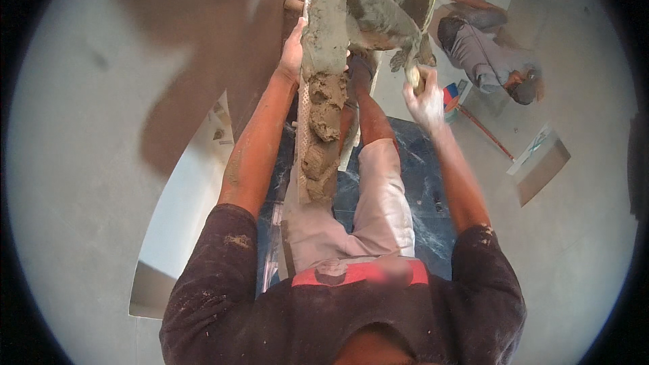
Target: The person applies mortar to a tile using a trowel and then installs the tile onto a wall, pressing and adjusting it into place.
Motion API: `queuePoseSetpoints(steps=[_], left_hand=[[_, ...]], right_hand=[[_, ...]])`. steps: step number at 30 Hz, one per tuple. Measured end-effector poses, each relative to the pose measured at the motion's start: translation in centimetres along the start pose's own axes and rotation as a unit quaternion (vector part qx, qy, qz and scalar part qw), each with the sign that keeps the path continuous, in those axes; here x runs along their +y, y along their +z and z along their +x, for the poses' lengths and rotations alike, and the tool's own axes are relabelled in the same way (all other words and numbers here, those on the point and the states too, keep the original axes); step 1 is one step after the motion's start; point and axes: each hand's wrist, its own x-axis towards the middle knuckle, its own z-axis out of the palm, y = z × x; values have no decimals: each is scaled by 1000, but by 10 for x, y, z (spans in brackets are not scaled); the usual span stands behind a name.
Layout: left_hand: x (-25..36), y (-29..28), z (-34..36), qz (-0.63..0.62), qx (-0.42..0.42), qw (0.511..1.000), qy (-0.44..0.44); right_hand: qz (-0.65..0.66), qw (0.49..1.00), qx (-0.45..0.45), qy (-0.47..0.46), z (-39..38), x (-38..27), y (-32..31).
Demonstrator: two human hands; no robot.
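Note:
A long narrow strip, its edge pale and textured, points away from me. Grey mortar lies smooth over its far part and in rough lumps on its nearer part. My left hand is closed on the strip's left edge, with fingertips showing at the right edge. My right hand is wrapped around the handle of a trowel, whose blade is smeared with mortar and partly hidden. Just beyond it, a round bucket holds wet grey mortar.
Another person is bent low at the far right. Near them are an orange-handled tool and a red and blue object. Dark veined tiles lie under my legs. Plain grey walls rise at both sides.

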Motion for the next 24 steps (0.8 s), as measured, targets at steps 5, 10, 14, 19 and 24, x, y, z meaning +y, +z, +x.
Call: queuePoseSetpoints(steps=[5,10,14,19,24], left_hand=[[-1,-14,4,-105,121,985,68],[-1,-1,1,-45,74,996,24],[-3,-3,1,-37,19,999,10],[-6,-15,1,-17,36,999,16],[-6,-19,0,-28,60,998,22]], right_hand=[[59,984,-148,-82,-58,-43,-41],[33,959,-281,-19,-78,-64,-58],[23,950,-309,-43,-80,-61,-61],[30,931,-355,-72,-78,-52,-68],[53,910,-407,-58,-82,-58,-83]])
